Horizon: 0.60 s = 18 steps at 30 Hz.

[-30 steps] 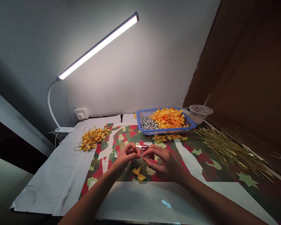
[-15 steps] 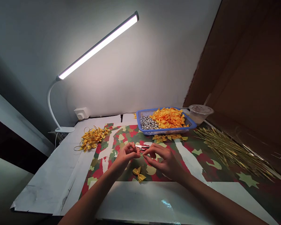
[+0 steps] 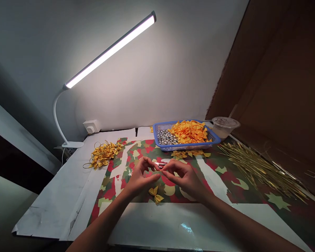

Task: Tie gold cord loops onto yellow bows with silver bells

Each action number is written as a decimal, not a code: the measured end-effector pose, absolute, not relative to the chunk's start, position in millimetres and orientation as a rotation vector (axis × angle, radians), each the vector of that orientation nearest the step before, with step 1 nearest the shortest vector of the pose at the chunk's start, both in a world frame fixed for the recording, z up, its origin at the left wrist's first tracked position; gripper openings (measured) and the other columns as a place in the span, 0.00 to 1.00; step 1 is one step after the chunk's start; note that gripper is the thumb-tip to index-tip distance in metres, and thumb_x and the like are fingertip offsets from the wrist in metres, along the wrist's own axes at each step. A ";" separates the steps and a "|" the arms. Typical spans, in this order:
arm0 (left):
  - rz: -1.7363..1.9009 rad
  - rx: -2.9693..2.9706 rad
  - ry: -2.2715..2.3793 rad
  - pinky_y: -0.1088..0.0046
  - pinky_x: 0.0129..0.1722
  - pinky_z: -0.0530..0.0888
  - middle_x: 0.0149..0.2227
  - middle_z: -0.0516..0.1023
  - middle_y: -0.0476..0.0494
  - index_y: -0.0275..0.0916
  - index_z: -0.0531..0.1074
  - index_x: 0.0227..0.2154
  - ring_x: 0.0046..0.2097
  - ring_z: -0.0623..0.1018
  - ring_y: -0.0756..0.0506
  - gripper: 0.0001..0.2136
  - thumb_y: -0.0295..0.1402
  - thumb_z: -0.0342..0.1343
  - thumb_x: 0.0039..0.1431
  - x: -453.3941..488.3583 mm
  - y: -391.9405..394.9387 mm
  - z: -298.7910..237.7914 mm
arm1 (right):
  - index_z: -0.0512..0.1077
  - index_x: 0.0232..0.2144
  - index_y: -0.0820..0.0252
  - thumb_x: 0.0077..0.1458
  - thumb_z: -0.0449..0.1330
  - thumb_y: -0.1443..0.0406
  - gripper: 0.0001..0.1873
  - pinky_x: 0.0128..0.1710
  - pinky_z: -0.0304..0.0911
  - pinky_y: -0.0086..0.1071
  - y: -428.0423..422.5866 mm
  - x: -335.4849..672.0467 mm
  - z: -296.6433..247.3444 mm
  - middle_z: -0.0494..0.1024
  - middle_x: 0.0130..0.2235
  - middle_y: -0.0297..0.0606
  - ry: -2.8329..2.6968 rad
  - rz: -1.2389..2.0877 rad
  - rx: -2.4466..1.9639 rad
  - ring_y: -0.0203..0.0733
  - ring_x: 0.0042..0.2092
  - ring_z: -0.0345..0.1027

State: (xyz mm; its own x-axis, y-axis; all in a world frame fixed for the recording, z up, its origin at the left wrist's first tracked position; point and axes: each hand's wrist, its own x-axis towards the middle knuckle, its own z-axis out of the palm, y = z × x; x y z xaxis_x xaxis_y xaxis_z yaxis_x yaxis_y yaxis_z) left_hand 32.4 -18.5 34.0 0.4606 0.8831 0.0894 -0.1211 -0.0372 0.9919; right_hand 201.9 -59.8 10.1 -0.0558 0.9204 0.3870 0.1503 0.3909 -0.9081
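My right hand [image 3: 180,174] is closed in a pinch, thumb and forefinger pressed together on something too small to make out. Close to those fingertips is my left hand [image 3: 144,175], its thumb apart from its curved forefinger. A yellow ribbon bow [image 3: 155,195] lies on the patterned paper just below the hands. Behind the fingertips, a slim metal tool [image 3: 161,163], partly covered by the hands, rests on the paper.
A blue basket [image 3: 185,147] holds silver beads [image 3: 168,137] and orange-yellow bows [image 3: 190,132]. More bows [image 3: 190,154] lie before it. Looped bows [image 3: 105,155] are heaped left; gold strands [image 3: 259,169] lie right, near a lidded tub [image 3: 224,127]. A lamp [image 3: 110,52] stands behind.
My left thumb and forefinger have moved apart from their pinch, and the left hand has shifted slightly right. My right hand stays pinched; the bow below has not moved.
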 end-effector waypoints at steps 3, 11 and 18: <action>0.883 1.258 0.749 0.74 0.31 0.66 0.26 0.74 0.49 0.39 0.63 0.26 0.29 0.71 0.50 0.20 0.35 0.70 0.37 36.5 -18.4 30.8 | 0.73 0.27 0.59 0.54 0.60 0.55 0.13 0.32 0.62 0.33 -59.7 200.7 10.7 0.72 0.28 0.36 -1.458 0.931 -1.013 0.39 0.31 0.66; 0.898 1.103 0.754 0.77 0.29 0.67 0.24 0.75 0.52 0.38 0.61 0.25 0.27 0.72 0.53 0.22 0.33 0.72 0.34 39.9 -21.2 35.2 | 0.73 0.26 0.60 0.51 0.61 0.53 0.16 0.31 0.61 0.32 -59.5 200.2 12.3 0.72 0.28 0.36 -1.391 1.049 -1.022 0.38 0.31 0.65; 0.896 1.069 0.746 0.78 0.29 0.66 0.22 0.75 0.52 0.38 0.60 0.24 0.26 0.71 0.53 0.22 0.32 0.72 0.34 40.6 -22.9 37.4 | 0.72 0.25 0.60 0.50 0.62 0.53 0.15 0.31 0.60 0.32 -60.7 199.8 14.2 0.71 0.27 0.35 -1.387 1.059 -1.017 0.38 0.30 0.63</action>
State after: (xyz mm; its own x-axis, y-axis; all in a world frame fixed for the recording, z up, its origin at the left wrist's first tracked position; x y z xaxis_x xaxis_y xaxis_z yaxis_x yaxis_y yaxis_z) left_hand 40.6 -22.9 37.4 0.4504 0.8888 -0.0850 -0.2442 0.2141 0.9458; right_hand 199.8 -60.7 14.2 -0.0704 0.9682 0.2400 0.0232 0.2421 -0.9700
